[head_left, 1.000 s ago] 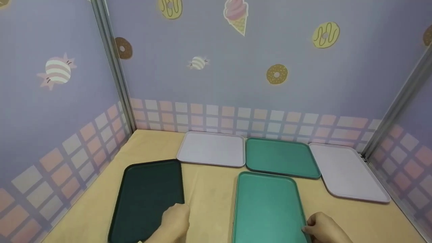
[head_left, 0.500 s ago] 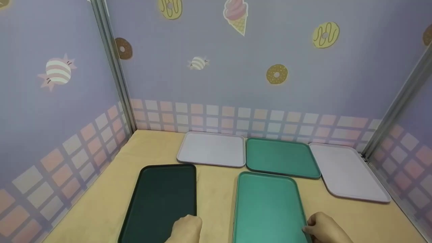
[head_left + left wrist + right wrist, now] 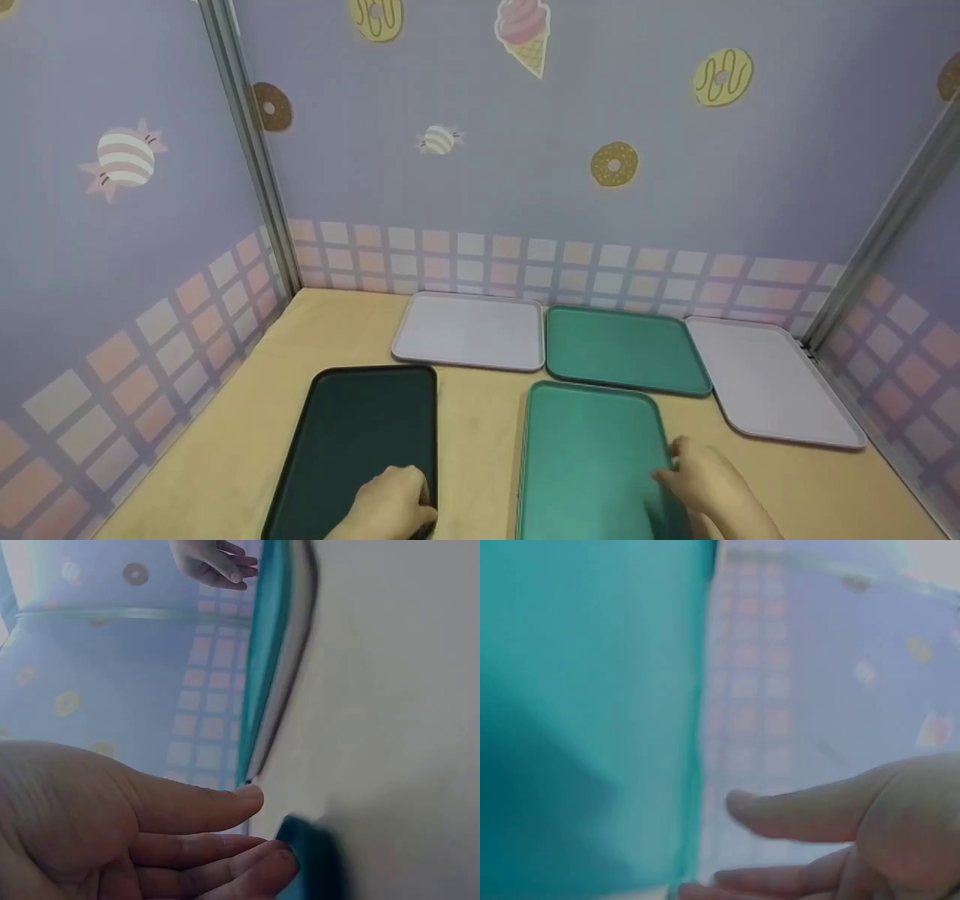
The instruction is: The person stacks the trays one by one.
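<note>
A dark green tray [image 3: 367, 435] lies on the left, its near end cut off by the frame. My left hand [image 3: 391, 501] is at that tray's right edge, and the left wrist view shows its thumb [image 3: 202, 808] straight and apart from the tray. To the right lies a lighter green tray [image 3: 592, 457]; a pale layer shows beneath its rim in the left wrist view. My right hand [image 3: 709, 480] hovers over this tray's right edge, thumb and fingers spread and holding nothing. Its shadow falls on the green surface in the right wrist view.
Along the back wall lie a white tray [image 3: 472, 330], another green tray [image 3: 626, 349] and a second white tray [image 3: 776, 382], side by side. Patterned walls [image 3: 480, 187] enclose the yellow tabletop [image 3: 480, 442] at the back and both sides.
The dark green tray slid right and slightly nearer, then stopped. My left hand followed it and has turned, its thumb now showing. My right hand has lifted off the lighter green tray's edge.
</note>
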`<state>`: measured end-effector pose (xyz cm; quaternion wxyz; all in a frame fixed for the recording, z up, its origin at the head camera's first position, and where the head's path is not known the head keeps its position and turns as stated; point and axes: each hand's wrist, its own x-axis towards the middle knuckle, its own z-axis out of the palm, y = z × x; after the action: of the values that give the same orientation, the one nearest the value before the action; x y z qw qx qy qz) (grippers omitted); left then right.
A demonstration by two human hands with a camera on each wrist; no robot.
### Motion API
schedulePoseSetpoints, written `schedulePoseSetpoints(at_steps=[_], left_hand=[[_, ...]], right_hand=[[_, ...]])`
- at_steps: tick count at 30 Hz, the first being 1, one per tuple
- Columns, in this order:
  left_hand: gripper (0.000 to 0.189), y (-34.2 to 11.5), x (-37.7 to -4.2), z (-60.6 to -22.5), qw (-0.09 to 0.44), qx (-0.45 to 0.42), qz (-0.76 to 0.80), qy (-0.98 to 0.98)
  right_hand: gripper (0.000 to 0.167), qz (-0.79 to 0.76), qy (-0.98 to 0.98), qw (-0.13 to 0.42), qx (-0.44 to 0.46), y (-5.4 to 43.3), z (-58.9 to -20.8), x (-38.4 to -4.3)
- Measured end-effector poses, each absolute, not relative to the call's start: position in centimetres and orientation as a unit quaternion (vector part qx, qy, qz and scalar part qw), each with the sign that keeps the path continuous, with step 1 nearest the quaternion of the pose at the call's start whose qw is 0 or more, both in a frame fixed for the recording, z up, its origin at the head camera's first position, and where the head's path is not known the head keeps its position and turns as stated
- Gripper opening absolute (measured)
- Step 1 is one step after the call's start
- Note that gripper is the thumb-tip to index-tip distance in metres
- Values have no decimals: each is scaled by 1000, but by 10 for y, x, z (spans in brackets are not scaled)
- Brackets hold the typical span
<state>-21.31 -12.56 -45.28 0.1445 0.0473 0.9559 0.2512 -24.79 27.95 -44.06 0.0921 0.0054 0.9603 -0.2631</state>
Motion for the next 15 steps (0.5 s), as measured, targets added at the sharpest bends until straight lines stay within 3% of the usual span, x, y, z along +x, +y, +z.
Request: schedulePoseSetpoints(at_steps=[4, 11, 15], left_hand=[[18, -156, -225, -436, 100, -20, 233, 967], [40, -239, -245, -435, 39, -107, 248, 962], [49, -282, -244, -446, 44, -142, 264, 953]], right_hand=[[32, -358, 929, 63, -63, 231, -429, -255], [27, -467, 860, 102, -177, 142, -440, -265], [26, -498, 837, 112, -198, 104, -451, -269]])
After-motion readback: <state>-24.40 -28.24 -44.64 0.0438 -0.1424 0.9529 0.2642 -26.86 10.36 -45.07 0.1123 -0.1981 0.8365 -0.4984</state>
